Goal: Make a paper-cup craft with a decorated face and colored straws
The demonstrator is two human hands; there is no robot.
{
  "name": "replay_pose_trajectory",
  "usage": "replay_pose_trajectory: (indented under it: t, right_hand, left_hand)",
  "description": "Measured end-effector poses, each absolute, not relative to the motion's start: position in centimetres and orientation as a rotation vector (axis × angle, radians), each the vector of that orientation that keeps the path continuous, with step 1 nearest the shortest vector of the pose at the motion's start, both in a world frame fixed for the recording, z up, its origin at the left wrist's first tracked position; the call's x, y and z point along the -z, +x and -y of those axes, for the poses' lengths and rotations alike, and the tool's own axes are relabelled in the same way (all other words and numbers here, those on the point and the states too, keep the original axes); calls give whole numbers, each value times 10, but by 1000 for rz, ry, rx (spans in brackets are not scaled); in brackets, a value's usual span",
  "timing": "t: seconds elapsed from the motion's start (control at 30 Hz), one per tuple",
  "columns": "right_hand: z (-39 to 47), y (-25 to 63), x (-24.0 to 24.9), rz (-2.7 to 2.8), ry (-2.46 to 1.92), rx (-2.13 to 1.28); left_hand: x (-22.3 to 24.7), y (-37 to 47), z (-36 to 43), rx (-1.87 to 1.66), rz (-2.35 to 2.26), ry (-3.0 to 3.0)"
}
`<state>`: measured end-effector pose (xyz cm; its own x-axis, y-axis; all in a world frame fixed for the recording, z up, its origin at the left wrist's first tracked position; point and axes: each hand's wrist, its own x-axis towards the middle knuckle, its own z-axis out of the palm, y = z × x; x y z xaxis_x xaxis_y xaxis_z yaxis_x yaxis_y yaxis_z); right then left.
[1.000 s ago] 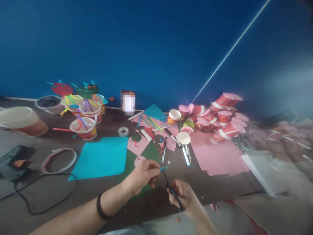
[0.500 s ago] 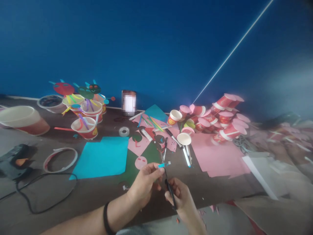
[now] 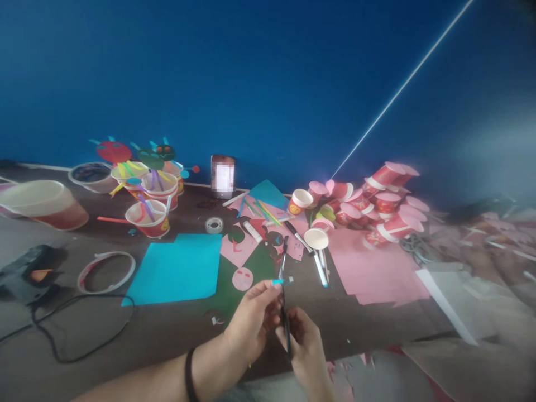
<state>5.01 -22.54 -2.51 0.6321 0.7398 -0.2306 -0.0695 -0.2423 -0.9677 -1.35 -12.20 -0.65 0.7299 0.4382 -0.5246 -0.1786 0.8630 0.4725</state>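
Note:
My left hand [image 3: 251,312] pinches a small piece of blue paper [image 3: 277,282] between thumb and fingertips. My right hand [image 3: 305,338] is closed around the dark handles of a pair of scissors [image 3: 286,326], whose blades point away from me and meet the blue piece. Whether the blades are parted is hard to make out. Just beyond the hands lie a pink paper disc [image 3: 243,278] with red marks and a sheet of green paper [image 3: 228,293]. A black pen [image 3: 283,252] and a white marker [image 3: 320,269] rest nearby.
Blue sheets [image 3: 178,271] lie left and pink sheets [image 3: 360,268] right. Decorated paper cups [image 3: 153,223] stand at the back left, with a pile of red cups [image 3: 385,204] at the back right. A glue gun [image 3: 31,273] with its cable, tape rolls and a propped phone [image 3: 223,177] are also there.
The scissors have turned more upright, and my right hand has shifted slightly left, closer to my left hand. The blue piece stays in my left fingertips. The view has moved slightly.

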Motion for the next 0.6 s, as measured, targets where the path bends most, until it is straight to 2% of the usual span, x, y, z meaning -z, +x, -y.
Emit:
replay_pose_trajectory:
  t: [0.6]
  right_hand:
    - [231,48,40,490,-1733,-903]
  left_hand:
    - [12,-18,112,-393,-801,421]
